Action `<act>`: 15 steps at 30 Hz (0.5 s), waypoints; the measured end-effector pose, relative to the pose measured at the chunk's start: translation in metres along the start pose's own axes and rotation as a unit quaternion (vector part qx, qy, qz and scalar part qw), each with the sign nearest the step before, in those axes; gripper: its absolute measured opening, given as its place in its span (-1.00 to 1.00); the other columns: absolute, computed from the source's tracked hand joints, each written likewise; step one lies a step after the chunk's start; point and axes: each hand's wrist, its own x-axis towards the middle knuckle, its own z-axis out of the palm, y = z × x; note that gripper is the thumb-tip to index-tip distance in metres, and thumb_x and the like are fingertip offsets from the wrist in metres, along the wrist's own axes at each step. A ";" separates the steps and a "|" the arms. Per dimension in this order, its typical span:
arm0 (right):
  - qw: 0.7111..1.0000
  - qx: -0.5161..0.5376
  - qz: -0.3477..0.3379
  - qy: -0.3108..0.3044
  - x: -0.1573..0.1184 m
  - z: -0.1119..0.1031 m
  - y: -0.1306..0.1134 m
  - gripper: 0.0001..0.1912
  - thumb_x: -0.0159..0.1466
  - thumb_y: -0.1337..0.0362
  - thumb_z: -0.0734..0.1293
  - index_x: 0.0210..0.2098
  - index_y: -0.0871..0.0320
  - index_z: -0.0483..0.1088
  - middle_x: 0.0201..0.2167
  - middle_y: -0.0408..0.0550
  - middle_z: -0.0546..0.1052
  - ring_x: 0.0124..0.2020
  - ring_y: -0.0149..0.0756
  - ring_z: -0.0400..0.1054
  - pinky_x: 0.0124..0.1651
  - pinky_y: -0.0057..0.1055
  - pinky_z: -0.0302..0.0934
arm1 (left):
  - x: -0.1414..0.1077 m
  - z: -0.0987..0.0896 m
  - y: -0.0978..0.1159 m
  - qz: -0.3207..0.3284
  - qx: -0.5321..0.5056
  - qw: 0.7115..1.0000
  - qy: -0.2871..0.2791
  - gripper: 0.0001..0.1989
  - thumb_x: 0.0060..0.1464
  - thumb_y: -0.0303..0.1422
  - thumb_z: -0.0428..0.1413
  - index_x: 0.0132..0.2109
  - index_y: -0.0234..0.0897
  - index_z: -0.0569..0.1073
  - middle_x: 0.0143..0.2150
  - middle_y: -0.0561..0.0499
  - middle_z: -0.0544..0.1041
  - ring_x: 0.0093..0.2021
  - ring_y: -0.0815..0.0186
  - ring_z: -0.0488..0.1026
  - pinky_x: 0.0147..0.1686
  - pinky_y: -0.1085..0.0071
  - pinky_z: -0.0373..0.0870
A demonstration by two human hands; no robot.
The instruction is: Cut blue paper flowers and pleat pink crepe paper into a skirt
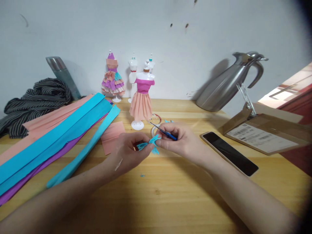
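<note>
A small turquoise crepe paper bow [154, 140] is pinched between the fingertips of both hands above the wooden table [156, 198]. My left hand [130, 149] grips its left part. With thumb and finger, my right hand [179, 141] holds the bow's right side, and blue-handled scissors [168, 134] also rest in that hand, their tips pointing up and left. Just behind stands a white mini mannequin [143, 94] in a magenta top and a pleated peach skirt. A roll of tape [153, 131] is partly hidden behind my right hand.
Crepe strips [58, 130] and a peach piece [113, 136] lie left, near striped cloth [39, 94] and a bottle [63, 76]. Behind stands another dressed mannequin [112, 78]. On the right are a phone [229, 152], a cardboard box [265, 133] and a steel jug [224, 84].
</note>
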 end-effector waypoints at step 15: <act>0.979 -0.011 0.001 -0.203 0.002 -0.058 0.006 -0.45 0.25 -0.18 0.23 -0.49 0.20 0.44 -0.68 -0.26 0.08 -0.63 -0.48 -0.10 -0.56 -0.41 -0.22 | 0.006 -0.007 0.008 -0.179 -0.155 0.970 -0.057 -0.82 -0.18 -0.29 0.17 -0.55 -0.31 0.40 -0.66 0.10 0.38 -0.64 0.49 0.23 -0.64 0.56 0.16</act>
